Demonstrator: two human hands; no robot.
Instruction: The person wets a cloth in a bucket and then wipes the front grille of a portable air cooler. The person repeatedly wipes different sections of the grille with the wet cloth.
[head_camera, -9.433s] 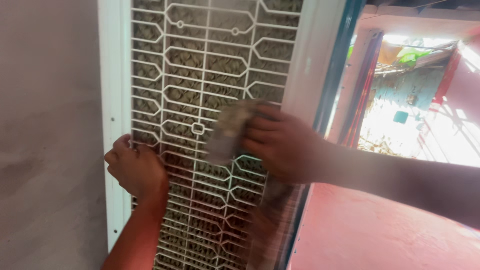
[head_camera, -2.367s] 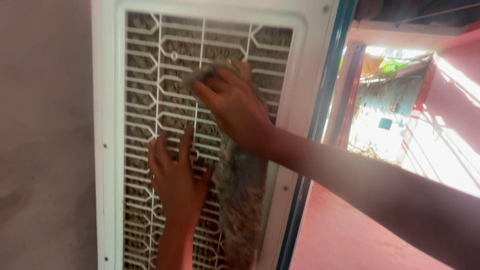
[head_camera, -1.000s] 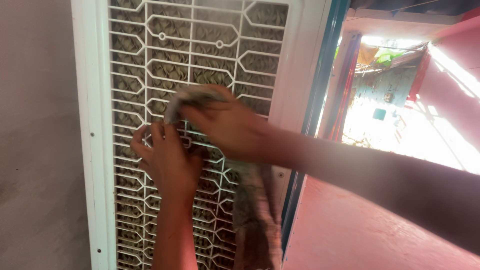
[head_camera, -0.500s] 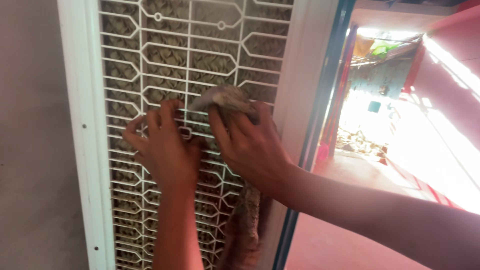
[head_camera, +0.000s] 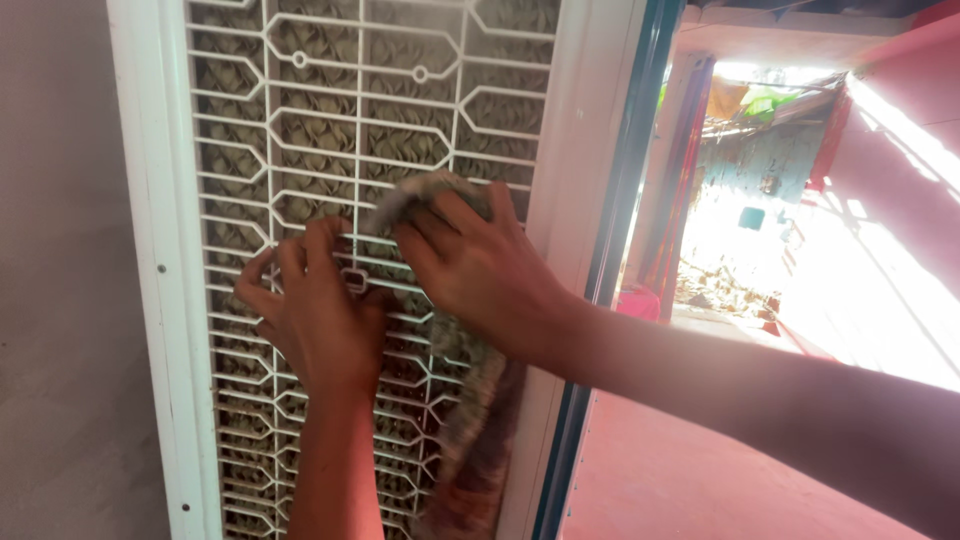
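A white metal grille (head_camera: 330, 130) with a geometric pattern covers a brownish woven pad, set in a white frame (head_camera: 150, 250). My left hand (head_camera: 315, 315) lies flat against the grille, fingers hooked on its bars. My right hand (head_camera: 480, 270) presses a grey-brown cloth (head_camera: 425, 195) against the grille just right of the left hand. The rest of the cloth (head_camera: 480, 440) hangs down below my right wrist.
A plain grey wall (head_camera: 60, 300) is to the left of the frame. A dark teal door edge (head_camera: 620, 220) runs down the right side of the frame. Beyond it lie a red floor (head_camera: 680, 480) and a bright sunlit yard (head_camera: 760, 240).
Over the frames my right hand has rubbed the cloth up, down and across the grille. My left hand shifted from the frame's lower left toward the middle bars.
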